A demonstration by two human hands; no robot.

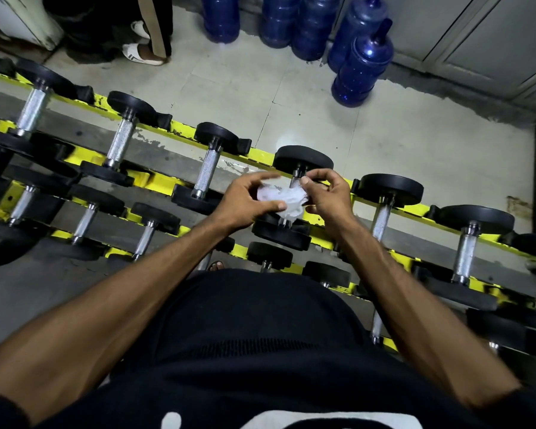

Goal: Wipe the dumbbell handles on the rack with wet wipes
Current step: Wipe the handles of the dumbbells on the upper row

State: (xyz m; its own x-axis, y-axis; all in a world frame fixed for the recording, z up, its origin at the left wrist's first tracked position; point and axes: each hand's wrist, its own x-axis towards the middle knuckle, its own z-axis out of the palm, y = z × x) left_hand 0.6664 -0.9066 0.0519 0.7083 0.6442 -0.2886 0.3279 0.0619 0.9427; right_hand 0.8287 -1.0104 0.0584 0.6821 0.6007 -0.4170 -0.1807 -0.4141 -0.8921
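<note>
A crumpled white wet wipe (283, 199) is held between both hands, just above a dumbbell on the top tier of the yellow rack (180, 128). My left hand (248, 201) grips the wipe's left side with thumb and curled fingers. My right hand (328, 196) pinches its right side. The wipe and hands hide most of that dumbbell's chrome handle (295, 178); its far black head (302, 159) and near head (280, 235) show. Other dumbbells with bare knurled handles (209, 173) lie left and right along the rack.
A lower tier with smaller dumbbells (144, 235) runs beneath. Several blue water jugs (362, 71) stand on the tiled floor beyond the rack, by a grey wall. Another person's sandalled feet (143, 54) are at the top left. My dark shirt fills the bottom.
</note>
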